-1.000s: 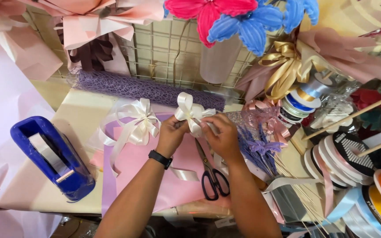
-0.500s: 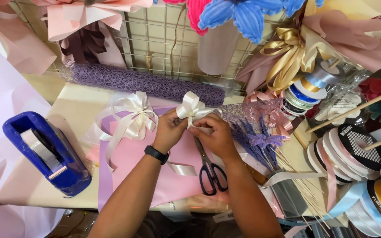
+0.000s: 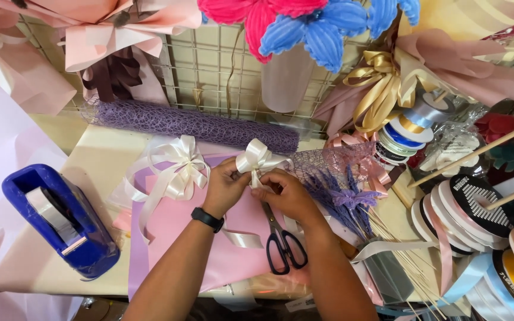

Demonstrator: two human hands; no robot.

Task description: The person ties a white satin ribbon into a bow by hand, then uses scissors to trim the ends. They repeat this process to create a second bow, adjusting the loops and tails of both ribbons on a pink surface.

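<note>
The table (image 3: 49, 267) fills the lower part of the view, with a wire grid (image 3: 209, 71) standing along its far edge at twelve o'clock. A sheet of pink paper (image 3: 174, 226) lies flat on the table under both forearms. A roll of purple mesh (image 3: 191, 123) lies crosswise at the foot of the grid, its long axis running from ten o'clock to three o'clock. At eight o'clock sits a blue tape dispenser (image 3: 60, 223), well apart from the hands. At four o'clock ribbon spools (image 3: 483, 208) are stacked on wooden rods.

Near the centre, the left hand (image 3: 226, 185) and the right hand (image 3: 284, 193) meet, thumbs and fingertips pinched together on the knot of a small cream bow (image 3: 258, 159). The bow stands just above the fingers, at twelve o'clock from them, its loops fanning to either side and its tails dropping down between the hands. Both hands are clenched on it; neither is clearly nearer, as they grip the same spot from nine and three o'clock.

A second, larger cream bow (image 3: 176, 166) lies on the paper at nine o'clock from the left hand, just beside it but not touched. Black scissors (image 3: 281, 246) lie at six o'clock from the right hand, blades pointing up towards the fingers, handles towards the person. Purple dried sprigs (image 3: 343, 199) lie just beside the right wrist at three o'clock.
</note>
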